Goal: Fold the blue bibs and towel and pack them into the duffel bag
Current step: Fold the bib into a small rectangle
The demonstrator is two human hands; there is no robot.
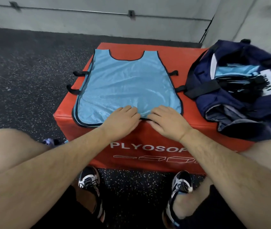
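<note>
The left hand [121,120] and right hand [166,121] both pinch the near hem of a light-blue mesh bib [128,80] that's spread flat on the red padded bench [187,61] just ahead of them, with the open navy duffel bag [227,103] off past the right hand.

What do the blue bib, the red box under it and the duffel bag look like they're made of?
The blue bib: likely thin synthetic mesh; fine weave, slight sheen, dark bound edges. The red box: probably vinyl-covered foam; smooth, faintly glossy skin with soft corners. The duffel bag: navy woven fabric, maybe nylon or polyester; mostly matte, slumping in soft folds.
</note>
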